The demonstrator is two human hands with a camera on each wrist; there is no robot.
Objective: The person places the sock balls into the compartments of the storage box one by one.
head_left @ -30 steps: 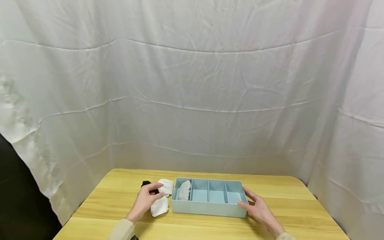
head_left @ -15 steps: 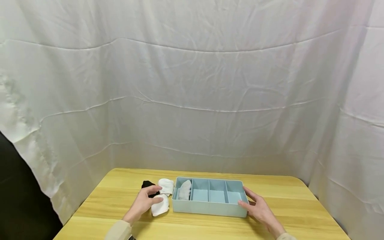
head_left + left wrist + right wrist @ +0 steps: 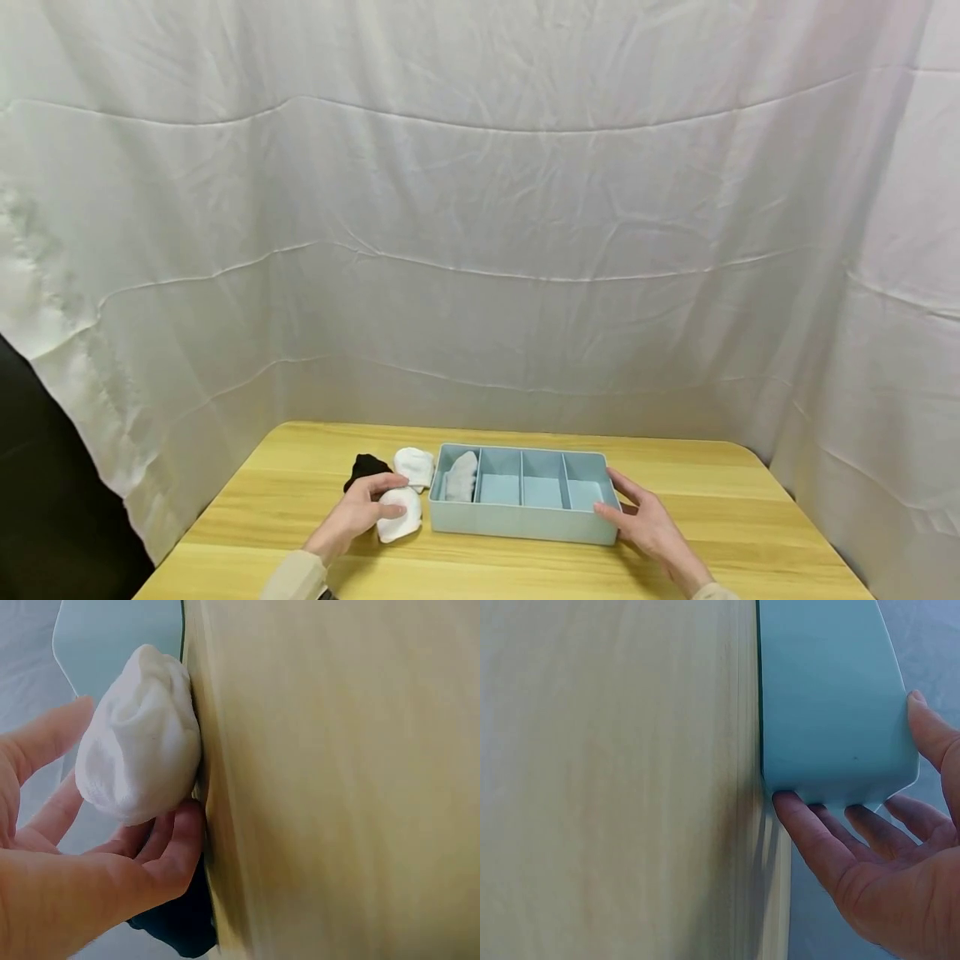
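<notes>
Left hand: fingers and thumb curled round a rolled white sock lying on the wooden table, just left of the light-blue divided box; since half a second ago the thumb has come further over the sock.
Right hand: unchanged, fingers spread and fairly straight against the box's right end, thumb at the rim.
Second white sock and black sock: behind the held sock; the black one shows more now.
Grey-white sock: in the box's leftmost compartment, as before.
</notes>
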